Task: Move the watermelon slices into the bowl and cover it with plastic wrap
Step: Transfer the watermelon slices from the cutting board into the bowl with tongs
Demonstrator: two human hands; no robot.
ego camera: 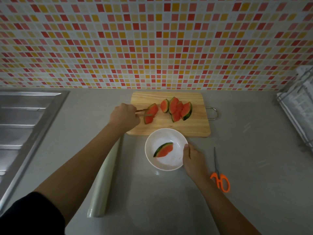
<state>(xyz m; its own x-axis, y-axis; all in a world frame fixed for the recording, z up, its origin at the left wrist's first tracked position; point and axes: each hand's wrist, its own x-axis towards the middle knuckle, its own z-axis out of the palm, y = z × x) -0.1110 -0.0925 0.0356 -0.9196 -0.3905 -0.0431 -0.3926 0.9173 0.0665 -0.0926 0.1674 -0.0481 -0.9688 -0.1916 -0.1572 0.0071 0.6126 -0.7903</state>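
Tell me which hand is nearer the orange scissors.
Right. The right hand grips the bowl rim, just left of the scissors; the left hand is farther off at the cutting board, holding tongs on a slice.

- Six watermelon slices [186, 111] are showing: five on the board, one in the bowl.
- One bowl [169, 161] is sitting below one cutting board [169, 129].
- One roll of plastic wrap [105, 180] is lying at the bowl's eight o'clock.
- One pair of scissors [217, 168] is lying at four o'clock.
- One pair of tongs [141, 110] is showing at eleven o'clock.
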